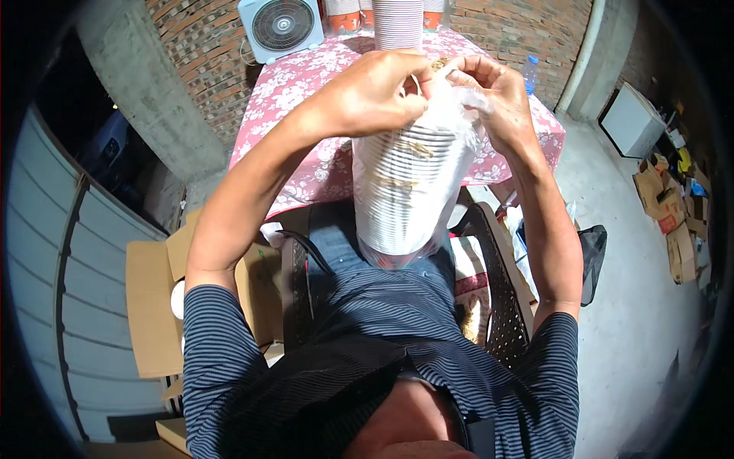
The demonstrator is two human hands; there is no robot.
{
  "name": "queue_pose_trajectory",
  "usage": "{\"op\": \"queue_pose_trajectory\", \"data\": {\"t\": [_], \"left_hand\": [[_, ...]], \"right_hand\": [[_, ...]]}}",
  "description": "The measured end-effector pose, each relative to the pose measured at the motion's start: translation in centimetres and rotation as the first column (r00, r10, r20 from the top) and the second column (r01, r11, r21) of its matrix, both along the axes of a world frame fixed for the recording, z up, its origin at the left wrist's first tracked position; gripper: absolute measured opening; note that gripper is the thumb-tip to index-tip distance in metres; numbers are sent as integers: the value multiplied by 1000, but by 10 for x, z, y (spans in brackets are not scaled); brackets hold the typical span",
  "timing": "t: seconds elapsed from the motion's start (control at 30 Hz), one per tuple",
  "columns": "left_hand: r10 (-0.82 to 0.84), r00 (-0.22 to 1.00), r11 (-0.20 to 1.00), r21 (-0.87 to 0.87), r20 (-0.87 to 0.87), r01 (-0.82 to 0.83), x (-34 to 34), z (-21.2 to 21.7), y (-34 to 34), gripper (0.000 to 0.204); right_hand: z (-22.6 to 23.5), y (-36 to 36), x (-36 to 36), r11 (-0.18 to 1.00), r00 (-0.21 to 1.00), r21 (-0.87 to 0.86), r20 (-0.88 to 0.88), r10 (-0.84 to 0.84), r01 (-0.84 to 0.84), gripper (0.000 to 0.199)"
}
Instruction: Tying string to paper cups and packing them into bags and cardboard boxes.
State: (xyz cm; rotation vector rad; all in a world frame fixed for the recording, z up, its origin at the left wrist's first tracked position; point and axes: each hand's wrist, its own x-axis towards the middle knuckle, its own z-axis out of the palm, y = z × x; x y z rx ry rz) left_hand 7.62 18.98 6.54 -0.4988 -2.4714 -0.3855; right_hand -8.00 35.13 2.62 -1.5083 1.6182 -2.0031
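Observation:
A tall stack of white cups (401, 200), in a clear plastic bag (453, 115), leans from my lap toward the table. My left hand (382, 92) is closed in a pinch at the bag's gathered upper end. On the other side of that end, my right hand (501, 99) has its fingers curled and closed on the film. A small gold-coloured thing (440, 64) shows between the hands; its kind is unclear. Just past my left hand, another tall cup stack (398, 23) stands on the table.
Beneath my hands is a table with a pink floral cloth (267, 115). On it are a blue-grey box fan (283, 29), red-and-white cups (342, 17) and a plastic bottle (530, 75). An open cardboard box (149, 306) is at my left; cardboard scraps (664, 200) lie far right.

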Motion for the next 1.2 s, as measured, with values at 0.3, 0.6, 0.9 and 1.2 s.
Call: {"op": "queue_pose_trajectory", "data": {"t": [0.3,0.6,0.9,1.2], "left_hand": [[-169,949,925,374,265,60,-42,-7,-20,41],[20,916,996,74,400,-54,7,-12,-27,34],[-66,948,943,330,311,-42,8,-9,-32,34],[19,988,987,153,152,-42,-12,-13,-27,35]], "right_hand": [[-2,-3,23,983,996,-162,11,-86,86,17],[21,22,0,861,935,-407,-46,-351,303,15],[44,4,34,993,913,91,-406,-29,72,34],[16,-15,17,997,874,57,-486,-19,53,12]]}}
